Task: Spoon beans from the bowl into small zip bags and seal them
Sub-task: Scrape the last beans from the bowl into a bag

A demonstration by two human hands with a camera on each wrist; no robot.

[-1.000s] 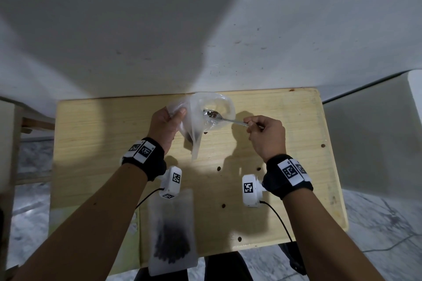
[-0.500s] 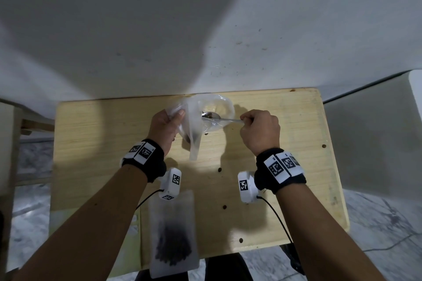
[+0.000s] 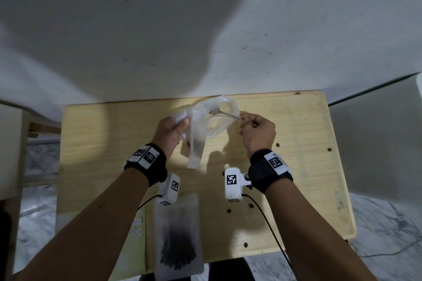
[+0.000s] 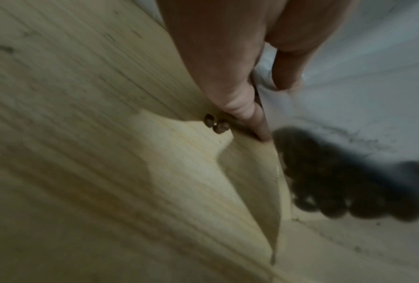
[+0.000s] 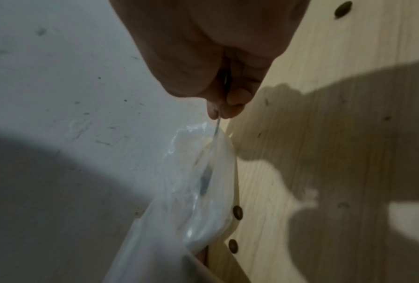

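My left hand [image 3: 174, 130] pinches the mouth of a clear zip bag [image 3: 196, 148], which hangs down to the wooden table [image 3: 301, 166]. Dark beans [image 4: 337, 181] sit low inside it. Right behind the bag stands a clear plastic bowl [image 3: 229, 107] at the table's far edge. My right hand [image 3: 257, 131] pinches the handle of a metal spoon [image 3: 225, 114]. The spoon's head lies at the bag's mouth, over the bowl, and shows through clear plastic [image 5: 203, 181] in the right wrist view. Whether it is inside the bag I cannot tell.
A second zip bag [image 3: 178, 242] holding dark beans lies flat at the table's near edge, below my left wrist. Two loose beans [image 4: 215, 124] lie on the wood by my left fingers. A white wall [image 3: 205, 41] rises straight behind the table.
My right hand has moved left and away from me, carrying the spoon's head towards the bag's mouth. My left hand still holds the bag in about the same place.
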